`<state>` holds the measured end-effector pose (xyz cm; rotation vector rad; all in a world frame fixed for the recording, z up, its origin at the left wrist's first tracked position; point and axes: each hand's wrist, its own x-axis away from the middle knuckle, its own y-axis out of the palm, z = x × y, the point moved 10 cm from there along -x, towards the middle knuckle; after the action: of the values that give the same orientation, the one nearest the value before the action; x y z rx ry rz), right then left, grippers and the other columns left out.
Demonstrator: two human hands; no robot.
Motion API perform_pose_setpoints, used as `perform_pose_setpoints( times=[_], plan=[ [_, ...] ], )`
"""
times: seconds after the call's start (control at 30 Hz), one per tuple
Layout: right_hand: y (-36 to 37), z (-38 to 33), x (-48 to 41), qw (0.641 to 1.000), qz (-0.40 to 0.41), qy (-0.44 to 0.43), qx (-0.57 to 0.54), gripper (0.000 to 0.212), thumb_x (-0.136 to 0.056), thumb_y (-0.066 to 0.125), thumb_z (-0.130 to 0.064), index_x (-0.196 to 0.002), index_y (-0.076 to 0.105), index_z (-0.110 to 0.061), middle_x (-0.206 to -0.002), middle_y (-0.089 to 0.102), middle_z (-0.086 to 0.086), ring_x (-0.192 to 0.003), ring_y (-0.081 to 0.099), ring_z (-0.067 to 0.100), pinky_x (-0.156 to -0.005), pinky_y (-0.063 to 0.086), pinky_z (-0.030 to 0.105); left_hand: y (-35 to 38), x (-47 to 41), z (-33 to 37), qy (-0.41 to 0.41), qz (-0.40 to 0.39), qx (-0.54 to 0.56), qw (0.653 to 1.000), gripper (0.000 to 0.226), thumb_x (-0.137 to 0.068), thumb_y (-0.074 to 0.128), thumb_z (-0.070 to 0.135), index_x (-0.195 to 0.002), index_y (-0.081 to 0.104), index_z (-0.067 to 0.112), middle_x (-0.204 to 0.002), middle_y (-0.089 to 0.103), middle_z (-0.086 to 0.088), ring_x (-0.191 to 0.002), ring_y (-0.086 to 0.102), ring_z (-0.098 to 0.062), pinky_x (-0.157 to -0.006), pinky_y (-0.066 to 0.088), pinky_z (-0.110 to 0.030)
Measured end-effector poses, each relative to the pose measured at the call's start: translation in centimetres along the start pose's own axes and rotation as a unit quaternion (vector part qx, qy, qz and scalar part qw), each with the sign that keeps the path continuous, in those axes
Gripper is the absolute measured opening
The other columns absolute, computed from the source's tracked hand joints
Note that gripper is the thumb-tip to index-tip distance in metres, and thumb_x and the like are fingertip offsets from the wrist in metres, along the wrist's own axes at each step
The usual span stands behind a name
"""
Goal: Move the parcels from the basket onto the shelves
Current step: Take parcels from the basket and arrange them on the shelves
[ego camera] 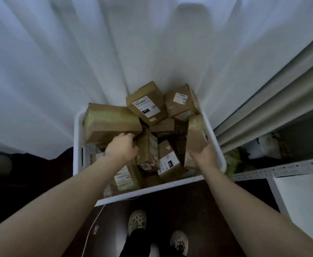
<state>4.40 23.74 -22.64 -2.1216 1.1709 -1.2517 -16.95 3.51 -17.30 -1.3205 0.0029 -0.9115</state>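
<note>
A white basket (152, 191) stands on the dark floor, packed with several brown cardboard parcels. My left hand (122, 145) reaches in, and its curled fingers grip the top edge of a narrow upright parcel (148, 147) beside a large box (111, 121). My right hand (205, 154) holds a tall parcel (195, 134) that leans against the basket's right wall, thumb across its near face. Labelled parcels (146, 104) (181, 101) lie at the far end. The shelves (281, 169) are at the right.
A white curtain (78, 62) hangs behind and to the left of the basket. The lower shelf bay (266, 147) holds pale bags and green items. A white shelf board (304, 204) is at lower right. My feet in clogs (137, 219) stand by a thin cable (94, 225).
</note>
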Motion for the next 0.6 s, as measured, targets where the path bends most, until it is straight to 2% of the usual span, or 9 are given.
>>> perform_pose_setpoints(
  times=[0.1, 0.13, 0.2, 0.27, 0.33, 0.4, 0.5, 0.6],
  plan=[
    [1.2, 0.8, -3.3, 0.999, 0.003, 0.016, 0.037, 0.082, -0.085, 0.07, -0.032, -0.145, 0.025, 0.001, -0.132, 0.051, 0.021, -0.117, 0.053, 0.037, -0.083, 0.045, 0.038, 1.9, -2.8, 0.8, 0.014, -0.017, 0.009, 1.0, 0.047, -0.092, 0.05, 0.026, -0.137, 0.047, 0.015, -0.132, 0.049, -0.01, -0.121, 0.048, -0.029, -0.097, 0.045, -0.043],
    [1.7, 0.9, -4.3, 0.999, -0.001, 0.021, 0.04, 0.093, -0.082, 0.073, -0.034, -0.148, 0.018, -0.001, -0.136, 0.047, 0.021, -0.12, 0.05, 0.037, -0.086, 0.045, 0.038, 2.6, -3.6, 1.0, 0.014, -0.018, 0.013, 1.0, 0.046, -0.092, 0.049, 0.026, -0.137, 0.047, 0.015, -0.131, 0.05, -0.01, -0.12, 0.048, -0.029, -0.096, 0.046, -0.042],
    [3.1, 1.1, -6.4, 0.999, -0.008, 0.027, 0.043, 0.109, -0.073, 0.08, -0.041, -0.149, 0.012, -0.005, -0.142, 0.039, 0.021, -0.126, 0.043, 0.038, -0.097, 0.043, 0.046, 3.5, -4.9, 1.5, 0.009, -0.01, 0.016, 1.0, 0.041, -0.094, 0.048, 0.024, -0.134, 0.049, 0.012, -0.128, 0.051, -0.011, -0.116, 0.051, -0.03, -0.093, 0.047, -0.041],
    [4.5, 1.7, -7.7, 0.997, -0.02, 0.036, 0.06, 0.119, -0.068, 0.083, -0.044, -0.15, 0.005, -0.007, -0.146, 0.031, 0.021, -0.131, 0.037, 0.038, -0.1, 0.039, 0.049, 4.5, -5.3, 2.0, 0.002, -0.008, 0.024, 1.0, 0.039, -0.095, 0.048, 0.023, -0.131, 0.051, 0.01, -0.127, 0.052, -0.013, -0.114, 0.053, -0.03, -0.091, 0.047, -0.04],
    [5.2, 2.2, -8.4, 0.996, -0.024, 0.036, 0.081, 0.117, -0.07, 0.082, -0.04, -0.15, 0.003, -0.007, -0.147, 0.028, 0.021, -0.131, 0.037, 0.038, -0.101, 0.039, 0.049, 5.7, -5.5, 2.3, -0.005, -0.02, 0.029, 0.999, 0.04, -0.093, 0.05, 0.02, -0.131, 0.051, 0.008, -0.127, 0.052, -0.013, -0.114, 0.053, -0.03, -0.089, 0.046, -0.037],
    [4.9, 2.5, -8.5, 0.996, -0.021, 0.029, 0.083, 0.106, -0.074, 0.079, -0.033, -0.148, 0.009, -0.004, -0.143, 0.035, 0.021, -0.126, 0.042, 0.037, -0.099, 0.043, 0.047, 6.8, -5.1, 2.4, -0.015, -0.038, 0.036, 0.998, 0.042, -0.091, 0.052, 0.019, -0.132, 0.05, 0.007, -0.129, 0.051, -0.013, -0.114, 0.052, -0.03, -0.089, 0.047, -0.037],
    [3.0, 2.7, -6.8, 0.999, -0.015, 0.018, 0.023, 0.086, -0.078, 0.076, -0.031, -0.141, 0.026, -0.002, -0.135, 0.049, 0.019, -0.12, 0.051, 0.036, -0.095, 0.047, 0.044, 7.1, -3.5, 3.0, -0.029, -0.046, 0.058, 0.997, 0.045, -0.092, 0.053, 0.021, -0.135, 0.047, 0.009, -0.133, 0.052, -0.013, -0.119, 0.052, -0.029, -0.093, 0.047, -0.037],
    [-0.6, 1.7, -2.9, 0.998, 0.01, -0.009, -0.067, 0.082, -0.076, 0.078, -0.028, -0.141, 0.032, -0.006, -0.134, 0.052, 0.014, -0.12, 0.053, 0.034, -0.096, 0.046, 0.041, 5.9, -0.9, 3.9, -0.057, -0.039, 0.116, 0.991, 0.047, -0.095, 0.05, 0.021, -0.141, 0.043, 0.013, -0.137, 0.052, -0.009, -0.122, 0.051, -0.024, -0.095, 0.045, -0.033]
  ],
)
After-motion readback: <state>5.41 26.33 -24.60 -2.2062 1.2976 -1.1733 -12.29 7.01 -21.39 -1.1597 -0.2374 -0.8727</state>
